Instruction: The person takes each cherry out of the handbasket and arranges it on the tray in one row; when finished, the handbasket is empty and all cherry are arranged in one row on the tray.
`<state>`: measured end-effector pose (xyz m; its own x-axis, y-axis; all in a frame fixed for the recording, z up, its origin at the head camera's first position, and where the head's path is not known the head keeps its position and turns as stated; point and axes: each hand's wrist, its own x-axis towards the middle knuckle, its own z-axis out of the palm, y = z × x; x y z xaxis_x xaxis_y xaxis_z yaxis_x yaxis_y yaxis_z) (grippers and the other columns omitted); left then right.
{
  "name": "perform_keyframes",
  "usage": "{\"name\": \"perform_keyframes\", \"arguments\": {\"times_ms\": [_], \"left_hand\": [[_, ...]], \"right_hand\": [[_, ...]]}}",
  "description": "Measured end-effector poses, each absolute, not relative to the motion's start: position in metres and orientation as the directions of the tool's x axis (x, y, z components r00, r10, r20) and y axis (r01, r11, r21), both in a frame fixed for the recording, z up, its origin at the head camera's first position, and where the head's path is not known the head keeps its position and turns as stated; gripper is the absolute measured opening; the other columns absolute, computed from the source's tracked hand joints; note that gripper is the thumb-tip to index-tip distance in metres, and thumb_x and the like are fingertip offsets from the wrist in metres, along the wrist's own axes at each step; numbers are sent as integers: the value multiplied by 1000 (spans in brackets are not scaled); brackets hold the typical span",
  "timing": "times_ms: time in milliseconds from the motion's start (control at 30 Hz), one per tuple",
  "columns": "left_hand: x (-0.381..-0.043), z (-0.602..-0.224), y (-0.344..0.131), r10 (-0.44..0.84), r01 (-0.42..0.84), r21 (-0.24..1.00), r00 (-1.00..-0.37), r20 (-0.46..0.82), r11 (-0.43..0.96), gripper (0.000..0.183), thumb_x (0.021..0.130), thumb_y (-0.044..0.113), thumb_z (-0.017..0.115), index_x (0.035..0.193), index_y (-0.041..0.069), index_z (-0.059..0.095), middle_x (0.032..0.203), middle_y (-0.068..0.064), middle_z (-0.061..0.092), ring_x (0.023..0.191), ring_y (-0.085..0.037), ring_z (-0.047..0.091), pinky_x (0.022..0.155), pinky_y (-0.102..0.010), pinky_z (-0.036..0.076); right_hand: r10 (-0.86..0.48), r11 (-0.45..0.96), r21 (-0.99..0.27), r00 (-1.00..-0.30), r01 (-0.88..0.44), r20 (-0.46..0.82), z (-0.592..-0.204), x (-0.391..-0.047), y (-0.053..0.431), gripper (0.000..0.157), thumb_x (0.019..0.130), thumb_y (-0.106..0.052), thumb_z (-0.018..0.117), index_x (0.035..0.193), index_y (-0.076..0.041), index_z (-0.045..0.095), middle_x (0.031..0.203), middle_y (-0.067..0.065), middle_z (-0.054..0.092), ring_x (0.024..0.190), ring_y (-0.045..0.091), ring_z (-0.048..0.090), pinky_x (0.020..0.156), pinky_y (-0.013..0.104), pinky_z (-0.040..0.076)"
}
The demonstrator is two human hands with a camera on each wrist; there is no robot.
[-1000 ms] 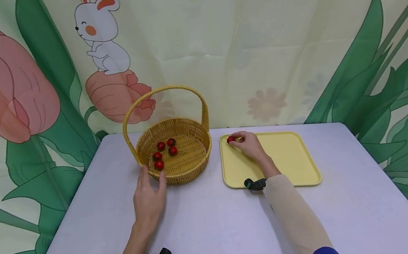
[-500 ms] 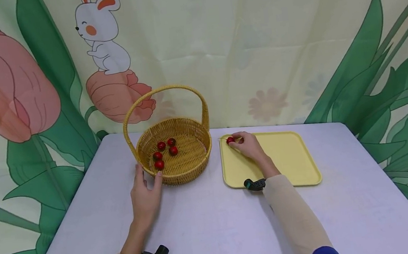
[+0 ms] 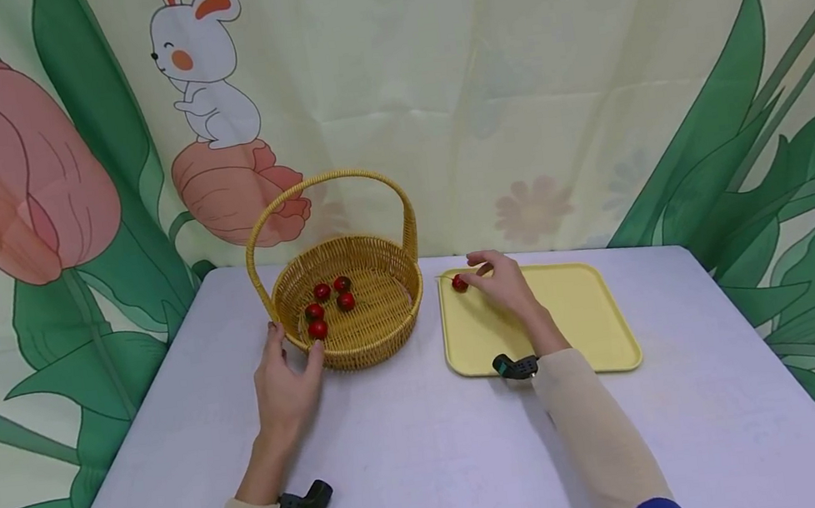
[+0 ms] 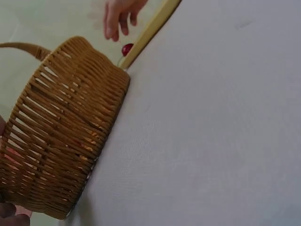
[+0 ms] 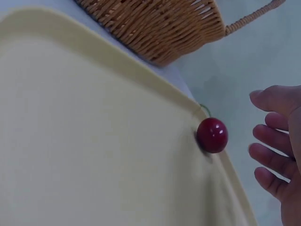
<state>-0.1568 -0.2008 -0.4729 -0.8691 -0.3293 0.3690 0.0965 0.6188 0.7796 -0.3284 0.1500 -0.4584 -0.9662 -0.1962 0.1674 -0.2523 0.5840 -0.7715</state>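
Observation:
A single red cherry [image 5: 212,135] with a green stem lies in the corner of the yellow tray [image 5: 94,141]. My right hand [image 3: 505,285] hovers over that corner, fingers spread; the right wrist view shows a gap between the fingers and the cherry. To the left stands a round wicker basket [image 3: 379,337] with a tall arched handle. Several dark red cherries [image 3: 318,329] sit inside it, toward its left side. My left hand [image 3: 287,389] rests against the basket's near left side, thumb and fingers apart; in the left wrist view only fingertips [image 4: 14,219] show at the edge.
The white table [image 3: 415,454] ends just behind the basket and tray. A printed curtain [image 3: 556,103] with tulips and a rabbit hangs behind it. Black wrist cameras [image 3: 306,500] are strapped to both wrists.
My right fingers have let go of the cherry and spread, the hand moving slightly right. The cherry stays in the tray corner. My left hand has shifted slightly left along the basket.

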Motion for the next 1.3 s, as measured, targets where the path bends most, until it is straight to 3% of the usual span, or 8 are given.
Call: {"name": "perform_keyframes", "arguments": {"times_ms": [233,600,833,1300], "left_hand": [[-159,-479,-202,-345,103,770,-851,396,629,74,93,34,65,149,-7,39,158,-27,34,144,-38,41,108,-55,45],[-158,-480,-203,-351,92,767,-850,393,635,74,94,35,64,150,-6,37,159,-26,33,145,-38,40,108,-55,45],[-160,-479,-202,-349,98,769,-850,394,631,73,94,35,64,148,-7,39,159,-25,34,146,-38,38,108,-56,44],[-161,-480,-200,-354,76,772,-857,375,631,73,94,35,64,149,-5,38,159,-23,35,146,-37,39,110,-54,44]], "right_hand": [[-227,528,-766,-930,-366,288,-440,-328,138,46,92,-27,72,130,-4,64,123,15,68,106,30,66,90,44,54],[-291,440,-764,-879,-473,377,-417,-319,109,43,92,-24,73,129,-5,64,122,19,67,102,30,67,91,47,56],[-348,413,-749,-850,-518,395,-408,-313,87,44,92,-24,72,130,-4,63,122,14,67,104,29,66,93,48,55],[-411,372,-772,-837,-516,362,-407,-314,40,44,92,-23,73,130,-3,63,123,20,65,105,28,67,94,41,56]]}}
